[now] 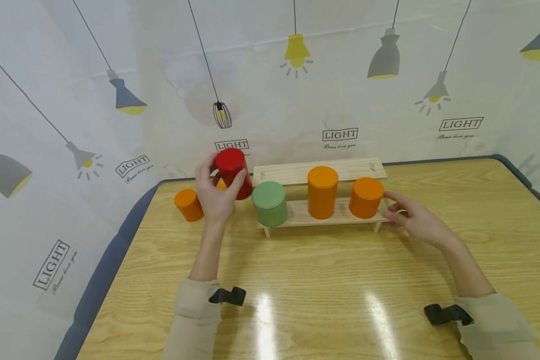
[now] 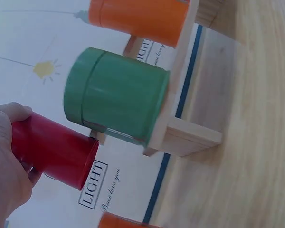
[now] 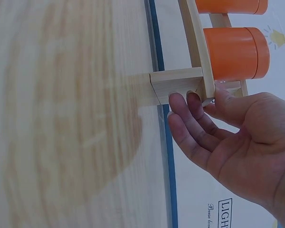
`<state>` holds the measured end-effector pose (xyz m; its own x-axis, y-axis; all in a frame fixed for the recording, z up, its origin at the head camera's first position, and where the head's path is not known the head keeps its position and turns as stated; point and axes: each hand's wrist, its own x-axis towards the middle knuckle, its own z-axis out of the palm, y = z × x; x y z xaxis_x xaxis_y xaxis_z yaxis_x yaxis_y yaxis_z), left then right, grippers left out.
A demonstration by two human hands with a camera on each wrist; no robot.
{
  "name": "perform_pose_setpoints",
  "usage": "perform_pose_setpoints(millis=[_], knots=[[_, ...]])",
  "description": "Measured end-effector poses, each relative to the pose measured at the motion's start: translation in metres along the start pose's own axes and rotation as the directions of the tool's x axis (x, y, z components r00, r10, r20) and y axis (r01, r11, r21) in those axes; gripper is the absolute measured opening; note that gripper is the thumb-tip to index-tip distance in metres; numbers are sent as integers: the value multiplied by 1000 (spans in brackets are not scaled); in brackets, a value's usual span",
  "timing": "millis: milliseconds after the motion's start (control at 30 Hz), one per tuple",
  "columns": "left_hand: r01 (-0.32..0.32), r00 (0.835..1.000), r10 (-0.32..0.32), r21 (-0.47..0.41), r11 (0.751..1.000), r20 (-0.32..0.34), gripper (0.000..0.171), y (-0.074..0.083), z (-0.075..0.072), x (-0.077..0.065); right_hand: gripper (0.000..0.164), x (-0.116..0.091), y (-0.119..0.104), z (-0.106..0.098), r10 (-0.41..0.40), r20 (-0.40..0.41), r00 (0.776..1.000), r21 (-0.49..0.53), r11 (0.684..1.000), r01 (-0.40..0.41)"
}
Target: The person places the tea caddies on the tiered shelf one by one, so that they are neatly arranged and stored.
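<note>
The left hand (image 1: 217, 197) was grasping a glossy red cylindrical canister (image 2: 54, 151), its thumb and fingers curled round the sides. The canister was tilted and raised above the worktop (image 1: 324, 285), near that surface's back edge and just beside the left end of a pale wooden two-tier rack (image 1: 292, 173). The right hand (image 1: 414, 220) was pinching the right end of the rack's lower board — thumb on one side, curled fingers on the other.

Along that lower board stood three upright canisters: a short, wide, smooth green cylinder (image 1: 270, 204) at the left end, a tall orange cylinder (image 1: 322, 193) in the middle, and a short orange cylinder (image 1: 366, 198) at the right end, close to the right hand's fingers. The left wrist view showed a gap between the red canister and the green one.

Near the worktop's back left corner stood another small orange cylinder (image 1: 188, 205); a further orange object (image 1: 221, 184) sat mostly hidden behind the left hand. Each beige sleeve (image 1: 195, 300) carried a black strap-on mount (image 1: 228, 296). Past the back edge hung a whitish sheet (image 1: 261, 85) — printed with pendant lamps and the word LIGHT.
</note>
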<state>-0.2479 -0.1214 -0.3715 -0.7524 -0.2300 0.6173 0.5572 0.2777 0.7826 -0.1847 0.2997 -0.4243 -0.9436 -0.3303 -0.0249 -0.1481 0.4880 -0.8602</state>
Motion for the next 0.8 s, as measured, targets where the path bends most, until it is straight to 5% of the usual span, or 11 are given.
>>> perform_pose_setpoints(millis=[333,800], knots=[[-94,995,93,-67,993,-19,61,21,8,12,57,0,-1,0,-6,-4,1000,-12,1000,6],[-32,996,41,-110,993,79,60,25,34,19,57,0,0,0,-19,-5,1000,2,1000,19]])
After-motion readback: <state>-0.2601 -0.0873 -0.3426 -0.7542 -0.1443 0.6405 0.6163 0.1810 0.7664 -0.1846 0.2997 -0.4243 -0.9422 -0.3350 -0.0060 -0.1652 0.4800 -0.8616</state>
